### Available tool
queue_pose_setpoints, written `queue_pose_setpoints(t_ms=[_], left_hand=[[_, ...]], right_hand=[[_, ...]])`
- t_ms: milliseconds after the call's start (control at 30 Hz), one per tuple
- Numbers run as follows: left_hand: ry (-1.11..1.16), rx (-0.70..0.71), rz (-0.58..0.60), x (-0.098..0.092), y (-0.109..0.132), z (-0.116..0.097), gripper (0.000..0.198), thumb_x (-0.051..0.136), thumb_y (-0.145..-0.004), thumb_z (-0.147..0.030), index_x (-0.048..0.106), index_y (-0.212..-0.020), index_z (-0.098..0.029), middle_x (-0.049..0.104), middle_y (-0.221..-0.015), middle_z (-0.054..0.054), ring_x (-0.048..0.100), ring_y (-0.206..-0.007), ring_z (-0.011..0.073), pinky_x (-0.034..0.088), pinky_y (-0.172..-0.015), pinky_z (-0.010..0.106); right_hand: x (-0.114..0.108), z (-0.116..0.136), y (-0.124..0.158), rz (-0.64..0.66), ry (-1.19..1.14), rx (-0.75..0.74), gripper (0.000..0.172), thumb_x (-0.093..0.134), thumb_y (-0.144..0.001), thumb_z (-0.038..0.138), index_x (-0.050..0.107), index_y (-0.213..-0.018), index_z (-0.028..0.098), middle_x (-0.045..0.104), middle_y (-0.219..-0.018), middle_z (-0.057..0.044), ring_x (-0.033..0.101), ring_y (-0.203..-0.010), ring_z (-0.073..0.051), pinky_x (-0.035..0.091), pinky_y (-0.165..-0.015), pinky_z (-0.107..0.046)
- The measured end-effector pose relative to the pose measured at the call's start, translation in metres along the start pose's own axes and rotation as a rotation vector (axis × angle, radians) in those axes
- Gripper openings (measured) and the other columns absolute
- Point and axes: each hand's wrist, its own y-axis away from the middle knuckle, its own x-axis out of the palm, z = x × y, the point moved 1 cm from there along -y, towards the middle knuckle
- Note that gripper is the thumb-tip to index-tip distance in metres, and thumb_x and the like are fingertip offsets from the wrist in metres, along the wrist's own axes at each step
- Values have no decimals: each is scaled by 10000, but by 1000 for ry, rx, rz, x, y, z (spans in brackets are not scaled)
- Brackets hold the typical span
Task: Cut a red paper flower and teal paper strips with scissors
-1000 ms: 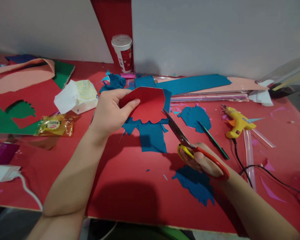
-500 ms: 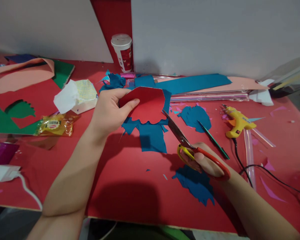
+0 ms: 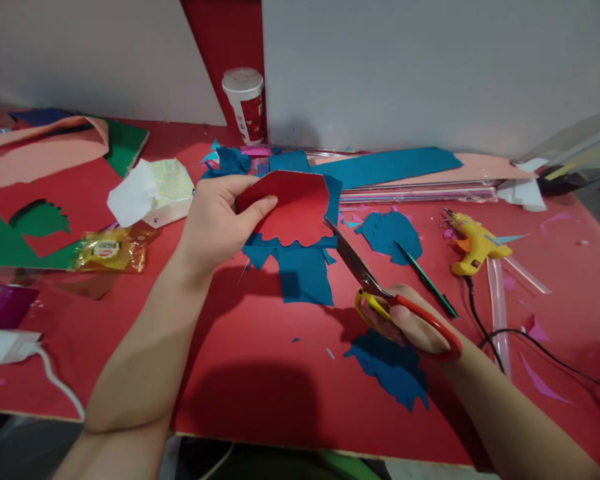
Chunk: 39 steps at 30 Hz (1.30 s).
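Note:
My left hand (image 3: 217, 217) pinches a red piece of card (image 3: 295, 207) at its left side, thumb on top. The card's lower edge is scalloped and its upper edge is cut in straight lines. My right hand (image 3: 405, 320) is closed round the handles of a pair of scissors (image 3: 355, 260), one handle yellow and one red. The blades look closed, with their tip close to the card's lower right corner; I cannot tell whether they touch. Behind and below the card lie blue paper pieces (image 3: 305, 277). Another cut blue piece (image 3: 387, 367) rests under my right hand.
A yellow glue gun (image 3: 475, 243) with a black cord lies at right, near a green pen (image 3: 427, 280) and a round blue cutout (image 3: 393, 237). A lidded paper cup (image 3: 245, 107) stands at the back. Coloured sheets (image 3: 55, 200) and a white charger (image 3: 10, 347) are at left.
The red card and my left hand have shifted very slightly up and to the left. My right hand and the scissors have hardly moved.

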Motion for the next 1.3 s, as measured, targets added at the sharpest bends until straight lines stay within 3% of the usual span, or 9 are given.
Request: queue_pose_setpoints(t_ms=[700, 1300], left_hand=[[-41, 6, -4, 1, 1, -1, 147, 599, -709, -232, 681, -823, -188, 688, -766, -14, 633, -720, 158, 542, -634, 254], [-90, 34, -4, 1, 2, -1, 133, 597, -721, -242, 681, -815, -201, 687, -754, -17, 632, -722, 159, 529, -632, 243]], right_hand=[[2, -4, 0, 14, -130, 81, 591, 360, -657, 777, 390, -554, 196, 335, -388, 50, 282, -349, -85, 221, -360, -254], [1, -7, 1, 10, -74, 24, 571, 315, -726, 733, 355, -531, 198, 331, -398, 42, 301, -342, -84, 211, -353, -254]])
